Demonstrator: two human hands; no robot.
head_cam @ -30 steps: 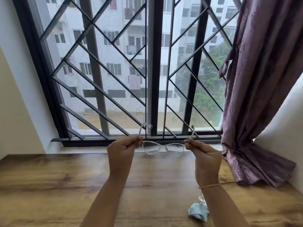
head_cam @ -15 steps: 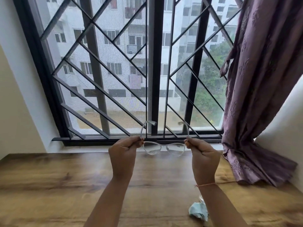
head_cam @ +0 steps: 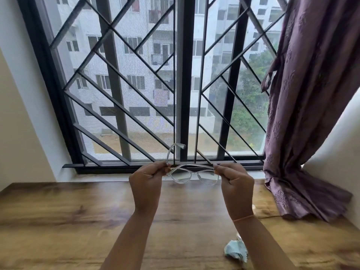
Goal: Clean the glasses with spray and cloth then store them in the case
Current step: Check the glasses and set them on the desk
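I hold clear-framed glasses (head_cam: 192, 175) up in front of the window, above the far side of the wooden table (head_cam: 78, 221). My left hand (head_cam: 147, 181) pinches the left hinge, and the left temple arm still sticks up. My right hand (head_cam: 236, 183) pinches the right hinge, and the right temple lies folded across the top of the frame. A crumpled light-blue cloth (head_cam: 235, 251) lies on the table under my right forearm. Just behind it a small clear object (head_cam: 239, 236), perhaps the spray bottle, is mostly hidden by the arm. No case is in view.
A black window grille (head_cam: 181, 84) and its sill run along the table's far edge. A purple curtain (head_cam: 303, 114) hangs at the right, its hem bunched on the table's right corner. Walls close in on both sides.
The right temple arm, upright a second ago, has folded down across the frame. Both hands stay near the same spot, holding the glasses.
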